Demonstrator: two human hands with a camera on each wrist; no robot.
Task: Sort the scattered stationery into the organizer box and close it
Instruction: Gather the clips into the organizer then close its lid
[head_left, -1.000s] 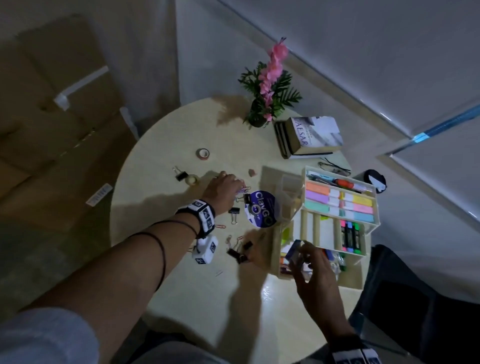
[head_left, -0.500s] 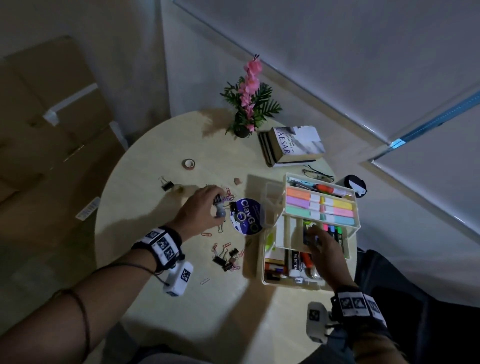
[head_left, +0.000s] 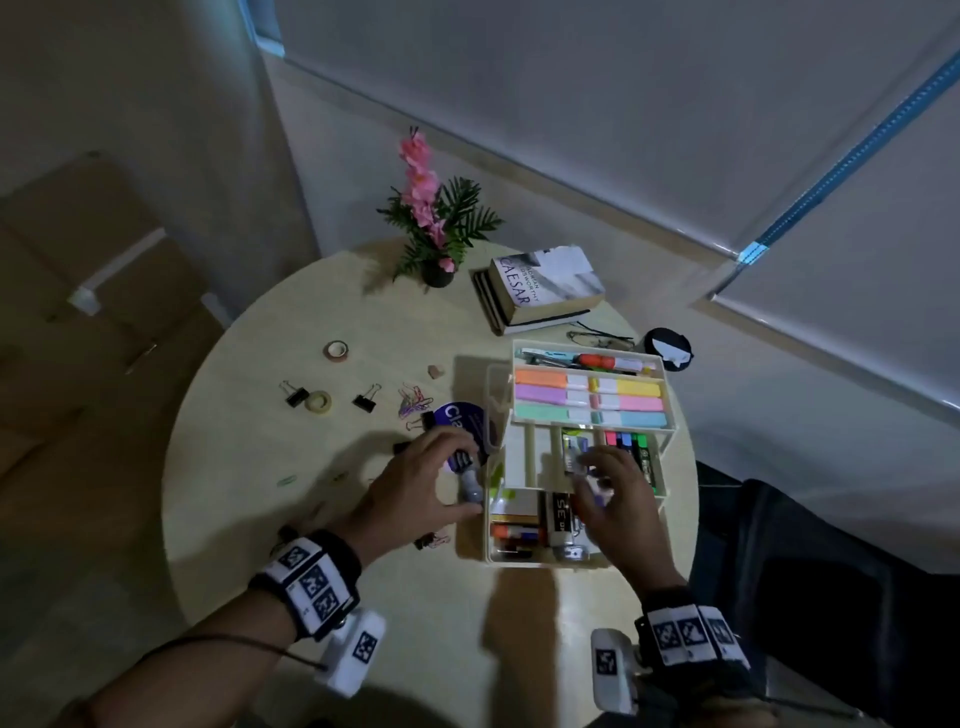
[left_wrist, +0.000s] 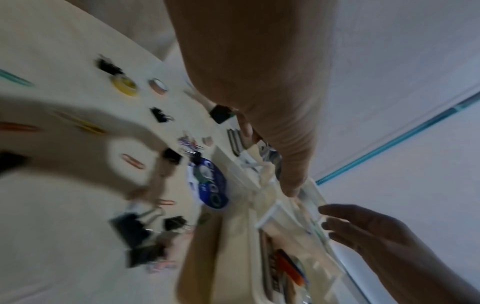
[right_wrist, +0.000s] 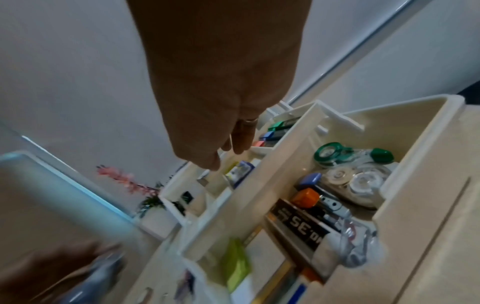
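Your left hand (head_left: 415, 486) grips a small bottle-like item (head_left: 467, 480) just beside the organizer box's (head_left: 670, 415) left wall. Its long axis runs roughly toward you and away; which end is the cap, can't tell. Your right hand (head_left: 615, 499) hovers over the middle tier, fingers loosely spread, holding nothing visible.

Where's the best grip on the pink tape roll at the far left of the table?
Pinch the pink tape roll across its ring, one finger in the hole and the thumb on the outer wall, coming straight down. It lies flat, hole up, clear of the clips, so the left hand is probably nearer.
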